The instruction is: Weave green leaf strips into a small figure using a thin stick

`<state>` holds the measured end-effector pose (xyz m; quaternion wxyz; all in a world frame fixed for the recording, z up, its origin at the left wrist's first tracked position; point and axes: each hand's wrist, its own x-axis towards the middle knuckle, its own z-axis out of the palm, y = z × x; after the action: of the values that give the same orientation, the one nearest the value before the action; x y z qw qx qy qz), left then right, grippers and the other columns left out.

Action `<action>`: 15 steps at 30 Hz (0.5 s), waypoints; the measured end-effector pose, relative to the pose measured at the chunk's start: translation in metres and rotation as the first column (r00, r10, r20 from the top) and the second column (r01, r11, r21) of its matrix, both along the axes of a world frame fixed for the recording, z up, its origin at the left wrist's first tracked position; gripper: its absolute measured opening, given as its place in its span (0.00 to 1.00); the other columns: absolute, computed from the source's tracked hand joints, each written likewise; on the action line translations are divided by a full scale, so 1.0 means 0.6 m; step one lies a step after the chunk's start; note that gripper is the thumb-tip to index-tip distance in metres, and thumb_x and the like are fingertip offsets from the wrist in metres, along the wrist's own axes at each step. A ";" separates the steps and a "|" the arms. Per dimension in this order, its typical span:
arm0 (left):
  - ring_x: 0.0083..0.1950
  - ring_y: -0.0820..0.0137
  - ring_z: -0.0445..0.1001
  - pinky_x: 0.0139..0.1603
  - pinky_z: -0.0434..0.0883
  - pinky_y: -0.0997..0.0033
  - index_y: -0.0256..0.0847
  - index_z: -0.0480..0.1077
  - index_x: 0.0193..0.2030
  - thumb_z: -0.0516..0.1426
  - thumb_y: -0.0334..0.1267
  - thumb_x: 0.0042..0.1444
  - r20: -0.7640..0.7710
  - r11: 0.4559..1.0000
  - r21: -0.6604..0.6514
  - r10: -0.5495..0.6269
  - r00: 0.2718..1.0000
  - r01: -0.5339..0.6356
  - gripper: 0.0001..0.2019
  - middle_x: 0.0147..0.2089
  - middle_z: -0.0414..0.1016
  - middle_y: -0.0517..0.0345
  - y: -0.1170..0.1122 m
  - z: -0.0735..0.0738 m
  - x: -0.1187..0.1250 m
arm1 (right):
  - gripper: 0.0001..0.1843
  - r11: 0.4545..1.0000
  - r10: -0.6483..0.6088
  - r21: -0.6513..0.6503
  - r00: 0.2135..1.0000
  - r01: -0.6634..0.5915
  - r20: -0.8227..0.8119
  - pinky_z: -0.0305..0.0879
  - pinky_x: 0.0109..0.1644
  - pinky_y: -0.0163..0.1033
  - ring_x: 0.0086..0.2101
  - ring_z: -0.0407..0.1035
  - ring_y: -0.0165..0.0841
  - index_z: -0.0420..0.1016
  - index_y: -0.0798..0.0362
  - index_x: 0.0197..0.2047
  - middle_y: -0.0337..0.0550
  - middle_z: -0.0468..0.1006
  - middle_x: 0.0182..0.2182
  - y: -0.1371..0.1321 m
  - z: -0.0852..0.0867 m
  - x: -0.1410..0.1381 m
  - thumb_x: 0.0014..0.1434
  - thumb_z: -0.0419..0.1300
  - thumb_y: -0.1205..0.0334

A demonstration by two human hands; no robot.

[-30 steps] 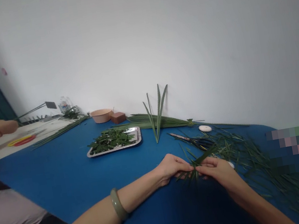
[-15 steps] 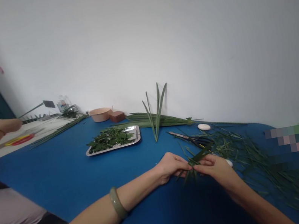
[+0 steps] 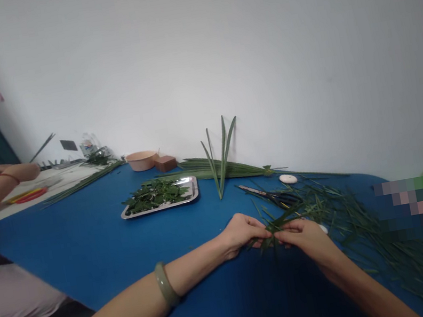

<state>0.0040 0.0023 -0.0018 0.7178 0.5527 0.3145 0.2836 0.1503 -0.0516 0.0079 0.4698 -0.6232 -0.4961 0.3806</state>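
Observation:
A small bunch of green leaf strips (image 3: pixel 273 225) is pinched between both my hands over the blue table (image 3: pixel 220 308). From the left, my left hand (image 3: pixel 244 233) grips it with thumb and fingers, a bangle on that forearm. My right hand (image 3: pixel 302 235) closes on it from the other side, the fingertips of both hands almost meeting. Narrow ends stick out above and below the fingers; how the strips cross is hard to make out. Just behind the hands lie dark-handled scissors (image 3: pixel 253 190), blades toward the upper left, handles partly among leaf strips.
Loose leaf strips (image 3: pixel 387 237) spread across the right side. A metal tray (image 3: pixel 194 188) holds cut greenery. Long leaves (image 3: pixel 238 170), a white oval object (image 3: pixel 288 179), a pink basin (image 3: pixel 142 161) and a brown block (image 3: pixel 166 163) stand near the wall. Another person's hands (image 3: pixel 21 172) are at left.
My hands stay together on the leaf strips with only slight finger shifts. At left, the other person's hands have moved a little right, and the long strip there now points more steeply upward.

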 end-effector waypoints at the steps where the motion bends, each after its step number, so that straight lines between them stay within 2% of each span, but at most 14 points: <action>1: 0.21 0.78 0.66 0.27 0.63 0.76 0.32 0.70 0.22 0.62 0.33 0.32 0.002 1.000 0.002 0.002 1.000 -0.002 0.08 0.19 0.69 0.60 0.000 0.001 0.000 | 0.06 1.000 -0.001 -0.007 1.000 0.001 0.009 0.62 0.24 0.33 0.21 0.68 0.31 0.74 0.55 0.21 0.39 0.75 0.16 -0.001 0.002 -0.001 0.35 0.60 0.63; 8: 0.25 0.75 0.69 0.30 0.65 0.74 0.32 0.72 0.25 0.60 0.32 0.33 0.005 0.994 -0.022 -0.107 0.994 0.107 0.08 0.24 0.72 0.57 -0.007 0.012 -0.002 | 0.05 1.000 -0.011 -0.023 0.999 0.012 0.042 0.59 0.21 0.31 0.18 0.64 0.28 0.73 0.55 0.17 0.37 0.72 0.13 -0.002 0.009 0.000 0.36 0.59 0.63; 15: 0.21 0.78 0.66 0.24 0.62 0.78 0.32 0.71 0.23 0.61 0.32 0.32 -0.050 0.993 -0.013 -0.115 0.992 0.115 0.08 0.23 0.72 0.57 -0.006 0.009 -0.003 | 0.06 0.999 -0.013 -0.036 1.000 0.012 -0.021 0.56 0.19 0.29 0.16 0.62 0.25 0.72 0.56 0.16 0.35 0.70 0.13 0.001 0.007 0.002 0.37 0.59 0.62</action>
<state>0.0022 -0.0014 0.0037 0.7275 0.5733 0.3016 0.2262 0.1515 -0.0509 0.0119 0.4659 -0.6307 -0.4803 0.3930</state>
